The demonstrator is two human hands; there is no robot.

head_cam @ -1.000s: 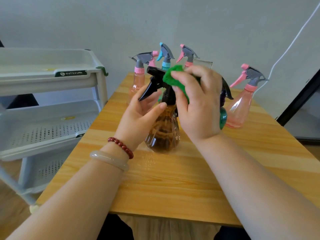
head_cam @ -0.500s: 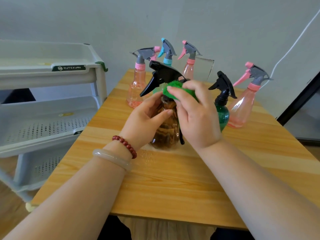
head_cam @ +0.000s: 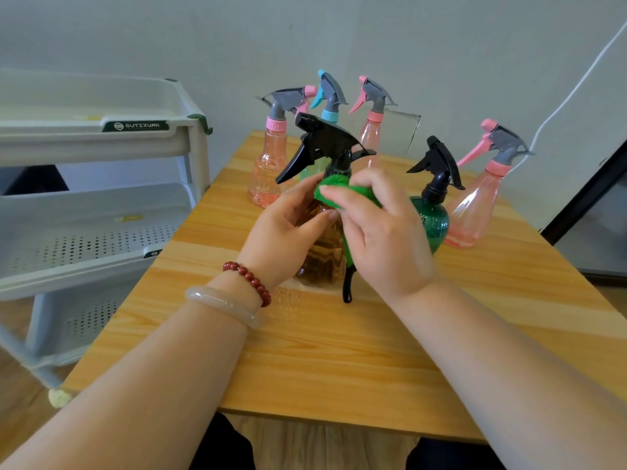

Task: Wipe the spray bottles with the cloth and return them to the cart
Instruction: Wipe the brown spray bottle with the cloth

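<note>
Left hand [head_cam: 285, 232] grips the amber spray bottle [head_cam: 322, 256] mid-table while the right hand [head_cam: 383, 239] pinches the green cloth [head_cam: 334, 186] to its neck. There's bare wooden table [head_cam: 322, 361] out to the near edge. The white cart [head_cam: 101, 137] stands just off the left edge by the grey wall, and the cloth has dropped from the trigger head to the neck.
</note>
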